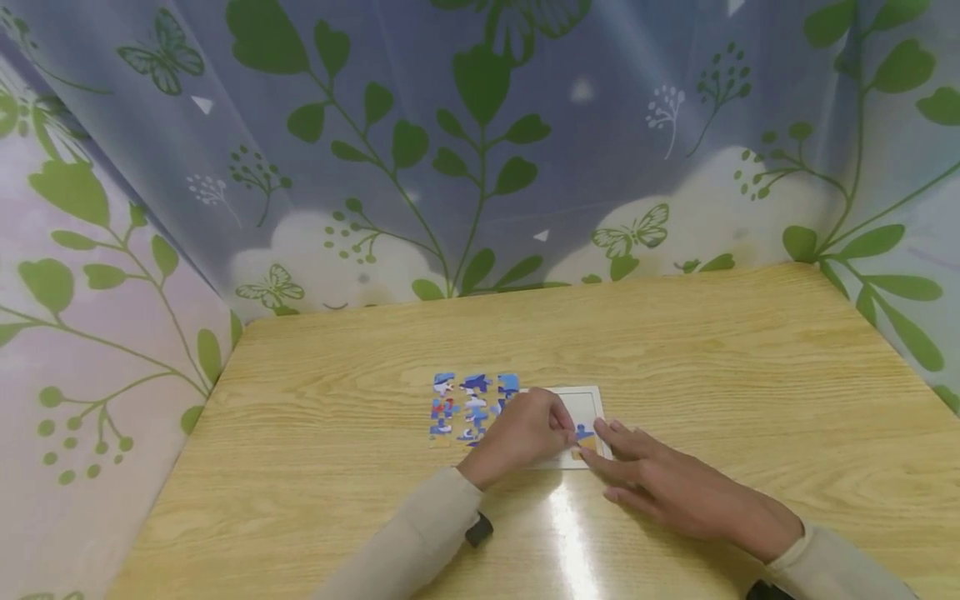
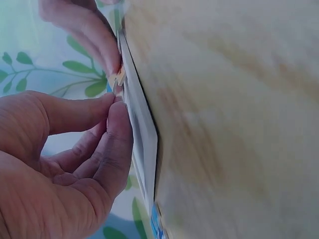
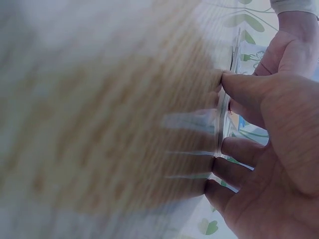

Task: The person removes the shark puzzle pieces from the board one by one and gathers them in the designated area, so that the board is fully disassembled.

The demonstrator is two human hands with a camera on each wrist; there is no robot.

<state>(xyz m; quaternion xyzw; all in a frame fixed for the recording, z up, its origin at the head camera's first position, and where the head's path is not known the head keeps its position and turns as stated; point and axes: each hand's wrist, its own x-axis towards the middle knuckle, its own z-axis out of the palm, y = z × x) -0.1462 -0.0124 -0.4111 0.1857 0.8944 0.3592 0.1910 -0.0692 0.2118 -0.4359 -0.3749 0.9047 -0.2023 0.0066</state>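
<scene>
A white puzzle tray (image 1: 583, 406) lies flat on the table, with joined blue-and-orange puzzle pieces (image 1: 585, 442) in its lower right corner. My left hand (image 1: 525, 429) reaches over the tray from the left. Its thumb and forefinger pinch a small puzzle piece (image 2: 118, 85), mostly hidden by the fingertips. The right hand (image 1: 675, 487) has its fingers spread and extended at the tray's right side, some touching the tray and the table. In the right wrist view, the right fingertips (image 3: 222, 181) rest along the tray's edge and the tabletop.
Left of the tray, loose blue, white and red puzzle pieces (image 1: 476, 385) lie in rows, partly hidden by the left hand. The wooden table (image 1: 337, 483) meets a leaf-patterned curtain (image 1: 480, 167) at the back and sides. Dark bands (image 1: 478, 530) sit at both wrists.
</scene>
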